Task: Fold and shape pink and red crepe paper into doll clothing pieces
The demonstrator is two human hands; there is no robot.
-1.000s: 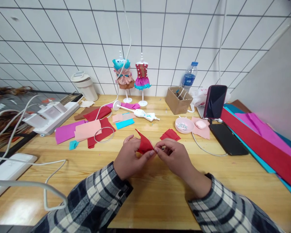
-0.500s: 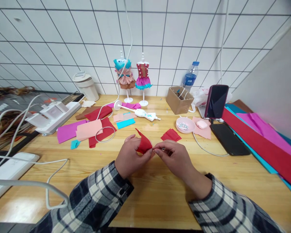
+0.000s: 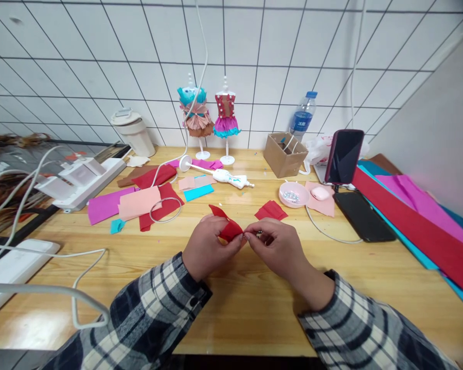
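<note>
My left hand (image 3: 212, 246) grips a piece of red paper (image 3: 230, 229), which stands up curved between thumb and fingers. My right hand (image 3: 273, 244) pinches the paper's right end, fingertips meeting those of my left hand. A tiny shiny item shows at the right fingers, too small to name. Behind my right hand lies a stack of red pieces (image 3: 270, 210). A pink bowl (image 3: 294, 195) holding small shiny bits sits farther right. Beyond my hands a bare white mini mannequin (image 3: 231, 179) lies on its side.
Two dressed mini mannequins (image 3: 227, 115) stand by the wall. Coloured sheets (image 3: 141, 202) and a white cable lie left. A cardboard box (image 3: 284, 155), bottle (image 3: 303, 117), phone (image 3: 344, 156) and black slab (image 3: 364, 217) are right. A power strip (image 3: 90, 187) sits far left.
The red paper's upper part has tipped leftward and folded over somewhat in my left hand. Both hands keep their pinch. The view has shifted slightly.
</note>
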